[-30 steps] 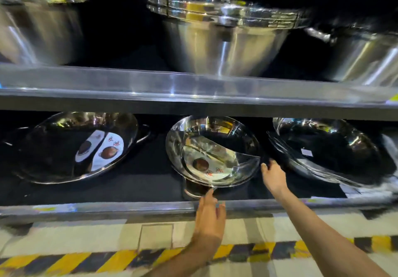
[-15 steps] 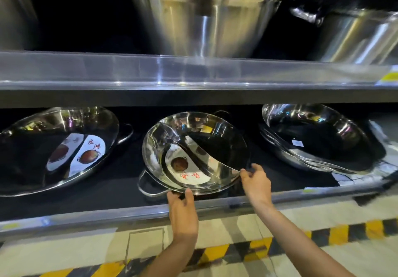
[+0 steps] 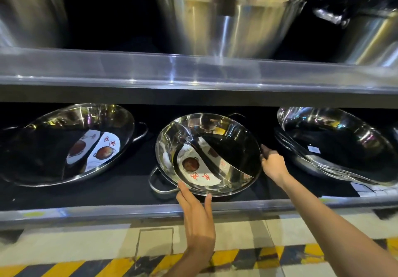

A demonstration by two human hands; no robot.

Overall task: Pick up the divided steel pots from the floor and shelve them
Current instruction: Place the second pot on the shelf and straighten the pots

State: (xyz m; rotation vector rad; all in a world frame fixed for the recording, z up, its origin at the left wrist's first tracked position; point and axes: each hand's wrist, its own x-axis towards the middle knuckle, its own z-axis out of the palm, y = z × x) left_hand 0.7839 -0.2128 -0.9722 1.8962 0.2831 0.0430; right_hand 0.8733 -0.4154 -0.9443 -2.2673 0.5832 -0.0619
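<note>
**Divided pot tilted on the lower shelf, a hand at each side**

The divided pot (image 3: 207,154) sits on the lower shelf (image 3: 129,210), tipped so its inside faces outward, with a curved divider and a paper label in its near half. A loop handle shows at its lower left rim.

The left hand (image 3: 197,218) is below the pot's front rim, its fingers (image 3: 183,190) spread open and touching the rim, not closed around it. The right hand (image 3: 272,164) is at the pot's right rim; its fingers curl against the edge, but whether they grip it cannot be told.

A wide pan (image 3: 64,143) with a label leans to the left, stacked pans (image 3: 336,145) to the right. Large steel basins (image 3: 228,16) stand on the upper shelf (image 3: 193,72). The floor (image 3: 86,244) has yellow-and-black striping.
</note>
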